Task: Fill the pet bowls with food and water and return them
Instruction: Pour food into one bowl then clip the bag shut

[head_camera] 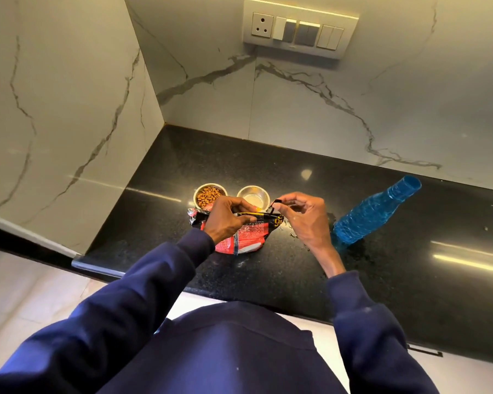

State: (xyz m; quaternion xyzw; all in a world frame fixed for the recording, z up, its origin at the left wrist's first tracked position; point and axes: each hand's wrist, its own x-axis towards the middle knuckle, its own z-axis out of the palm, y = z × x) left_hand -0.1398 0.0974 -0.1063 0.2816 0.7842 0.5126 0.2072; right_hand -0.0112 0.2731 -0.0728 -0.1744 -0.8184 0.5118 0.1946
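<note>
- Food bag (248,237): a crinkled, glossy foil pouch, red with white print and a black-and-yellow band along its flattened top edge. It stands on the countertop near its front edge, directly before the two bowls and touching or just short of them.
- Left hand (231,220): reaches over the bag from the left. The fingers are curled over the top band and grasp it with the thumb.
- Right hand (305,220): held at the bag's right top corner. Thumb and forefinger pinch a thin black strip (275,206), and the other fingers are loosely bent above the counter. Whether the strip belongs to the bag cannot be told.
- Left bowl (210,194): small, round, polished steel, holding brown pellet-shaped kibble. It sits just behind the bag's left end.
- Right bowl (253,197): the same shape and metal, just beside the first, with a pale, shiny interior. Whether it holds water cannot be told. Its near rim is partly hidden by the fingers of both hands.
- Bottle (373,214): translucent blue ribbed plastic, its mouth uncapped. It stands well to the right of the right hand.
- Droplets (293,236): small glinting spots scattered on the counter beneath the right hand.
- Countertop (410,280): polished black speckled stone, reflective, with a rounded front edge.
- Sleeves (125,294): dark navy knit fabric, covering both arms to the wrists.
- Wall (296,109): pale marble-look slabs with grey veining, meeting in a corner.
- Switch panel (299,28): a rectangular cream plate with a socket and rocker switches, mounted high on the back wall.
</note>
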